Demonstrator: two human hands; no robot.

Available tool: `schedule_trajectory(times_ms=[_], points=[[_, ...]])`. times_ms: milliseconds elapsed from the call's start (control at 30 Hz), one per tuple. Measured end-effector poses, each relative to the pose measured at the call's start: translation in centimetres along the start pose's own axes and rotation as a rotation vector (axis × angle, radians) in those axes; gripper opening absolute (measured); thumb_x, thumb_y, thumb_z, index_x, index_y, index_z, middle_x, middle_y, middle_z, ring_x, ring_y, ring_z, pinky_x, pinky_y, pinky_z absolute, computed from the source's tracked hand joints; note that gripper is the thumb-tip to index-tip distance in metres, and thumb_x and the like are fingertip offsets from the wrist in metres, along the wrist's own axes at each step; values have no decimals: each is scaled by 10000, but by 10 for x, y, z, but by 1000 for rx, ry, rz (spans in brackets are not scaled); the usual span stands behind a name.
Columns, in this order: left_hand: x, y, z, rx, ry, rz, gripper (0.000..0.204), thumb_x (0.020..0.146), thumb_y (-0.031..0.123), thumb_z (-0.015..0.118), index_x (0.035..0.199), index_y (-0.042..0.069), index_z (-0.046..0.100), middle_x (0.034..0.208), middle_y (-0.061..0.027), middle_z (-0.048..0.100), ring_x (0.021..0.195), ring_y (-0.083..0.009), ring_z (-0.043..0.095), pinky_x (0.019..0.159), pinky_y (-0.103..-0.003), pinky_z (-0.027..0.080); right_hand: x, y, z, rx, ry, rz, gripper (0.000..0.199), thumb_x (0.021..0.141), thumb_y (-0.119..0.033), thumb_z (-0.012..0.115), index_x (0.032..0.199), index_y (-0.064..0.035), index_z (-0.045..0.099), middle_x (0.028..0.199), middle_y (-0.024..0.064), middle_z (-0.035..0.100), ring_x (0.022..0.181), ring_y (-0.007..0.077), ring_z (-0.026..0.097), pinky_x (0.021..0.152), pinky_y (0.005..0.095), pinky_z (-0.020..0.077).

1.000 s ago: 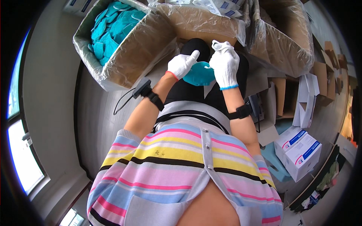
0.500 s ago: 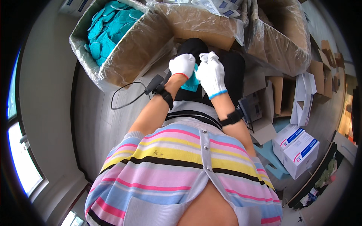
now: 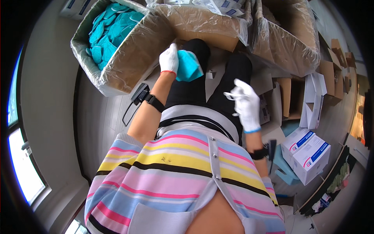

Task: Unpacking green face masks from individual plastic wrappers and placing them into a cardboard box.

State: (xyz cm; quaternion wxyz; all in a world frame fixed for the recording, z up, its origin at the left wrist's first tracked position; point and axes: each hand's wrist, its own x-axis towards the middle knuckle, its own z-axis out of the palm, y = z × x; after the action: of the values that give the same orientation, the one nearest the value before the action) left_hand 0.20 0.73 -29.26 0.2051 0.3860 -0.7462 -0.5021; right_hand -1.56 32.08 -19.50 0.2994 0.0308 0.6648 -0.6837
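Apart now, where half a second ago they met, the left hand (image 3: pixel 169 60) has moved up and leftward and the right hand (image 3: pixel 247 103) down and rightward. Largest is the plastic-lined carton (image 3: pixel 132 54) at left, teal pieces (image 3: pixel 111 33) heaped inside its rim. Right of that carton's outer wall, above the left thigh (image 3: pixel 186 93), is the held teal piece (image 3: pixel 189 67). Gloved left fingers close on its upper-left edge; its long axis (roughly, as it looks folded) slants from there to a lower-right corner. Right fingers are partly spread; whether they grip anything, I cannot tell.
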Motion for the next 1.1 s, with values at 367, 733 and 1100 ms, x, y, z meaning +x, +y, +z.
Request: schedule_trajectory(times_ms=[367, 733, 1100], points=[[43, 52, -27, -333, -55, -317, 327, 889, 317, 662, 881, -10, 663, 724, -82, 642, 685, -177, 629, 628, -324, 503, 33, -30, 67, 230, 56, -126, 201, 878, -134, 670, 1031, -8, 700, 849, 8, 668, 623, 52, 561, 474, 208, 436], [-31, 145, -26, -224, -724, -464, 587, 853, 543, 657, 1034, -14, 695, 856, -114, 696, 763, -193, 672, 739, -330, 560, 38, -23, 78, -1188, 269, -909, 441, 784, -265, 743, 1176, -93, 636, 805, 94, 632, 610, 294, 658, 543, 389, 521], [-16, 133, -43, 233, -906, 265, 237, 798, 173, 746, 987, 31, 737, 855, -114, 720, 775, -177, 665, 772, -303, 526, 44, -77, 70, -506, -341, -753, 796, 644, -7, 819, 1365, -12, 483, 1280, 195, 591, 1100, 245, 630, 893, 321, 535]])
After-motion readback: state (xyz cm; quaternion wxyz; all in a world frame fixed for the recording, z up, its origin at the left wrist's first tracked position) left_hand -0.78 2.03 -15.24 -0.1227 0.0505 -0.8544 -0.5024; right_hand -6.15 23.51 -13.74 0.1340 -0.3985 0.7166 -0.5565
